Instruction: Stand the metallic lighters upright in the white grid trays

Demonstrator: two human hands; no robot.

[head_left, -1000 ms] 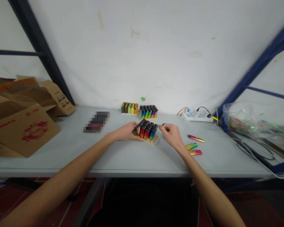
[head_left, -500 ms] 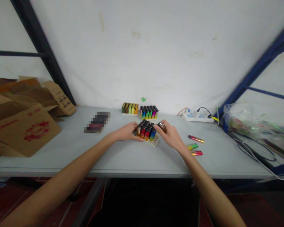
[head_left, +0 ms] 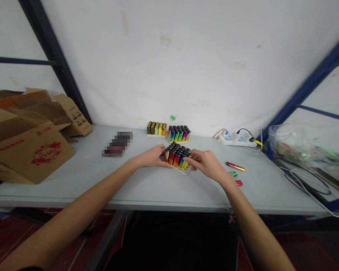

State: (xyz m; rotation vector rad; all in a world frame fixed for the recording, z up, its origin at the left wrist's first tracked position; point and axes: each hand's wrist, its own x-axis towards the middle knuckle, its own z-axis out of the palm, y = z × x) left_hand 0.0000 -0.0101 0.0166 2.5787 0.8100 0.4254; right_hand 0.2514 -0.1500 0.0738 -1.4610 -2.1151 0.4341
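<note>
Several upright lighters with black tops stand in a white tray at the middle of the table. My left hand grips the left side of this tray of lighters, thumb at the front. My right hand is at the tray's right end, its fingers pinched on a lighter there, largely hidden by the fingers. Near my right forearm lie a red and gold lighter, a green lighter and a red lighter, the last two partly covered by the arm.
Two more filled trays, one of yellow-green lighters and one of multicoloured lighters, stand by the wall. Cardboard boxes and a blurred dark object are on the left. A power strip, cables and plastic bags are on the right.
My right hand has come down at the tray's right end, with its lighter now lower among the others. My right forearm covers more of the loose lighters. My left hand stays on the tray.
</note>
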